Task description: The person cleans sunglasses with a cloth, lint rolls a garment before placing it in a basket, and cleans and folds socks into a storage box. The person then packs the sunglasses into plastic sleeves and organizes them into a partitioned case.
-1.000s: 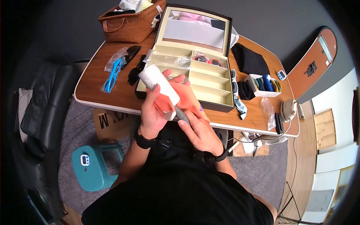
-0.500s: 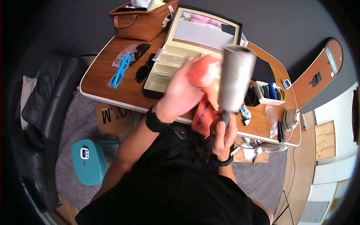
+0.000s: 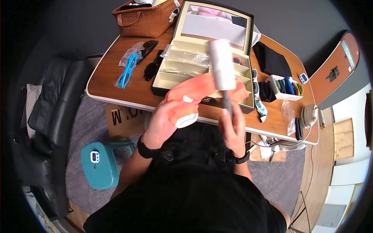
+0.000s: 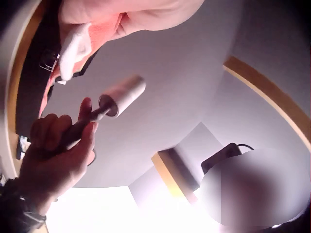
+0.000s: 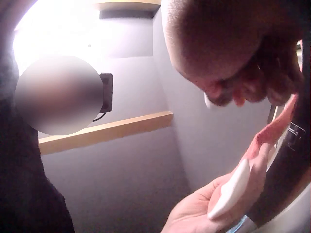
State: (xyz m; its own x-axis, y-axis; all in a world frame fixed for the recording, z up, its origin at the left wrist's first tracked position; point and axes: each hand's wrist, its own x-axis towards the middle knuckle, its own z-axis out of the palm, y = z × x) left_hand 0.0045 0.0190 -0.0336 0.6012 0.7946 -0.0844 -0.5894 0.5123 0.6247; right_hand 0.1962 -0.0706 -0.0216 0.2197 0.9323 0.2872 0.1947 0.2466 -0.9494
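My left hand (image 3: 157,126) holds a coral sock (image 3: 188,88) with white patches, its fabric lying across the fingers and stretching toward the right. In the right wrist view a white patch of the sock (image 5: 232,189) lies against the left palm. The right hand (image 3: 234,132) grips the dark handle of a lint roller (image 3: 222,66), its white sheet roll pointing up and away. In the head view the roller overlaps the sock's far end. The left wrist view shows the roller (image 4: 127,94) raised apart from the left hand, with right-hand fingers (image 4: 51,131) curled round its handle.
Behind the hands stands an open compartment case (image 3: 171,79) with a mirrored lid. Sunglasses (image 3: 151,70) and a blue-framed pair in plastic (image 3: 127,73) lie left, below a woven basket (image 3: 149,25). A white box (image 3: 289,96) of rolled cloths and a steamer (image 3: 309,115) stand right.
The right hand has drawn the lint roller off the sock and raised it upright. The left hand has shifted lower and left since half a second ago, and the sock now spreads sideways.
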